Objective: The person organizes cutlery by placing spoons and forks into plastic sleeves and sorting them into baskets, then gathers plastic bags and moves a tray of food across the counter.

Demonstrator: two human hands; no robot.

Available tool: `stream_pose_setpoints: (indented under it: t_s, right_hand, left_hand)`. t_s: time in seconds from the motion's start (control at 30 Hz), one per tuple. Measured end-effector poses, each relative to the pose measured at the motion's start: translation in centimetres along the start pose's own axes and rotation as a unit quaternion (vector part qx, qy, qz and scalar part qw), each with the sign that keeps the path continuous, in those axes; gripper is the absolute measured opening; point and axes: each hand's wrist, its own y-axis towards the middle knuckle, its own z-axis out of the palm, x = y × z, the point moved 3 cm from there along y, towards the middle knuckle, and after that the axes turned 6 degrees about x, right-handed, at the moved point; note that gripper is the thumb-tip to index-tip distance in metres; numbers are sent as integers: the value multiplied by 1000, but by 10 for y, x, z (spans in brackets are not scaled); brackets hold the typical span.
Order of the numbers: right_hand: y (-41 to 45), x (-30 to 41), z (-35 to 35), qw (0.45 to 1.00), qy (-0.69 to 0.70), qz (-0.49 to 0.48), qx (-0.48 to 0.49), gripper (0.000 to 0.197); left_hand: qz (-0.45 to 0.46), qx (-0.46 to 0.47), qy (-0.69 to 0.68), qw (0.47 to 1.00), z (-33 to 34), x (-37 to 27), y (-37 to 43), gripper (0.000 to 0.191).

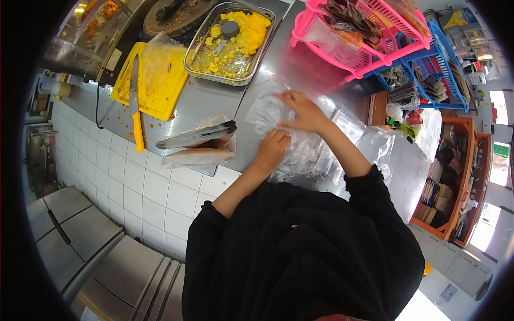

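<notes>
A thin clear plastic bag (261,110) lies on the steel counter before me. My left hand (270,149) has its fingers closed at the near edge of the plastic. My right hand (301,112) is spread over the bag, thumb and fingers apart, touching it. More clear plastic bags (307,150) lie crumpled beneath my wrists, with a stack of flat ones beside my right forearm. To the left of my left hand, an open plastic package (196,154) with brown and dark contents rests at the counter's near edge.
A yellow-handled knife (137,116) lies across a yellow cutting board (160,100). Beyond stands a wire-mesh tray (219,82) of yellow crumbly food with a grey-handled utensil. A pink plastic basket (341,66) and a blue rack (445,80) of packets stand at the back right.
</notes>
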Motion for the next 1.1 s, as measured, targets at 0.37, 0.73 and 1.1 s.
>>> stream_pose_setpoints:
  t_s: [0.37,0.73,1.1]
  right_hand:
    - [-110,32,55,993,121,-9,-12,50]
    - [-196,13,39,765,-114,535,-341,71]
    - [-151,-6,15,784,-47,523,-331,73]
  left_hand:
    - [9,-88,123,988,-41,-49,-28,67]
    - [-273,-226,-320,878,-11,10,-13,32]
    - [-162,-106,-256,947,-25,-47,52,37]
